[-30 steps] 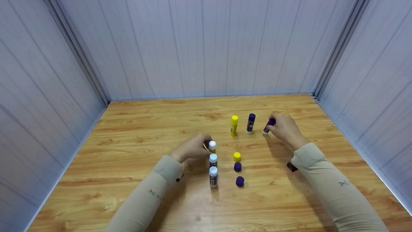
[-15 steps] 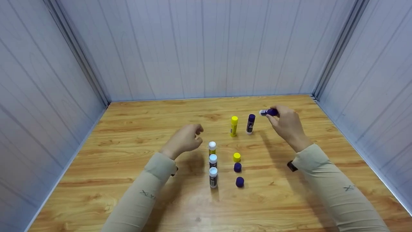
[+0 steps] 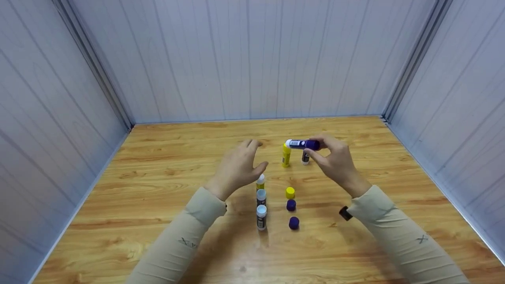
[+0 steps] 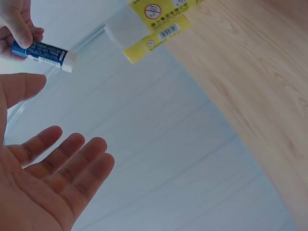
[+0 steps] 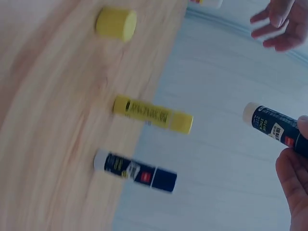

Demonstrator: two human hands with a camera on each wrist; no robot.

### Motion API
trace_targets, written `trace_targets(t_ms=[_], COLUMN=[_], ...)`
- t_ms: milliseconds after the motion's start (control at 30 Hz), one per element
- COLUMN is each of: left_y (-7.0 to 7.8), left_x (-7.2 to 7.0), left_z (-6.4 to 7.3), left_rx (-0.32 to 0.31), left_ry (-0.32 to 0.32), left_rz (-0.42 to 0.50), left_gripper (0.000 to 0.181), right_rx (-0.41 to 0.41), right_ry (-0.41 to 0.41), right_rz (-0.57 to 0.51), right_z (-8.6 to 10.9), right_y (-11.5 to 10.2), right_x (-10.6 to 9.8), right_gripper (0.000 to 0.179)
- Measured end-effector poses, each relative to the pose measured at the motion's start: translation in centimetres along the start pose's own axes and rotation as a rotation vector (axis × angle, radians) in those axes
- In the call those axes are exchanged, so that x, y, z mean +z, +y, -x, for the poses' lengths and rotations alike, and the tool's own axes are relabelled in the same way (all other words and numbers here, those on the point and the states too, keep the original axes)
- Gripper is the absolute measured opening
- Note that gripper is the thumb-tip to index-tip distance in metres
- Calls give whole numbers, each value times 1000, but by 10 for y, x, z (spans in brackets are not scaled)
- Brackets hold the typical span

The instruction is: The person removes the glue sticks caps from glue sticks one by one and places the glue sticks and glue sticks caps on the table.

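Note:
My right hand pinches a dark blue glue stick by its capped end. The stick lies level in the air, its white base pointing left toward my other hand. My left hand hovers with fingers and thumb apart and nothing between them, as the left wrist view shows its bare palm. Below it stand an uncapped yellow glue stick and two uncapped dark ones in a row, the nearest dark glue stick fully visible. Behind the held stick, a capped yellow glue stick and a capped blue glue stick stand upright.
To the right of the row sit a yellow cap, a blue cap and a second blue cap. The wooden table is bounded by pale panel walls at the back and sides.
My right hand has lifted the blue glue stick off the table, tipped it level and carried it left. My left hand has let go of the yellow stick in the row and risen.

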State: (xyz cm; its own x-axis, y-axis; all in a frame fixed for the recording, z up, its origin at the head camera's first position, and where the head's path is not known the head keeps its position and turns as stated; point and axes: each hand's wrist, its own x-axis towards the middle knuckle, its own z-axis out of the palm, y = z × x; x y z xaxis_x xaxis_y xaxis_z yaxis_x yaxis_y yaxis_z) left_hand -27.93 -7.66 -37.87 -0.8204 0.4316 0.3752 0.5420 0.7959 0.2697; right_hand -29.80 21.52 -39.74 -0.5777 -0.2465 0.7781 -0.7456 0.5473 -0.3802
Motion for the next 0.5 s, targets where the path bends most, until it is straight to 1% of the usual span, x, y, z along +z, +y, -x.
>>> trace_targets(t_ms=[100,200,367,500], left_y=[7,14,22,27], left_x=[1,2,6,8], left_z=[0,0,0,-1], left_rx=[59,107,161,186], left_ry=[17,26,41,59], left_rz=[-69,-116,-165,-232], left_gripper=[55,58,59,57], right_rx=[41,106,205,259], right_ry=[-15,-35,-52,-65], right_rz=[-112,-231,-401,-485], right_z=[4,7,9,10], right_y=[-9,-19,-33,-41], right_x=[8,13,19,24], right_gripper=[25,25,23,23])
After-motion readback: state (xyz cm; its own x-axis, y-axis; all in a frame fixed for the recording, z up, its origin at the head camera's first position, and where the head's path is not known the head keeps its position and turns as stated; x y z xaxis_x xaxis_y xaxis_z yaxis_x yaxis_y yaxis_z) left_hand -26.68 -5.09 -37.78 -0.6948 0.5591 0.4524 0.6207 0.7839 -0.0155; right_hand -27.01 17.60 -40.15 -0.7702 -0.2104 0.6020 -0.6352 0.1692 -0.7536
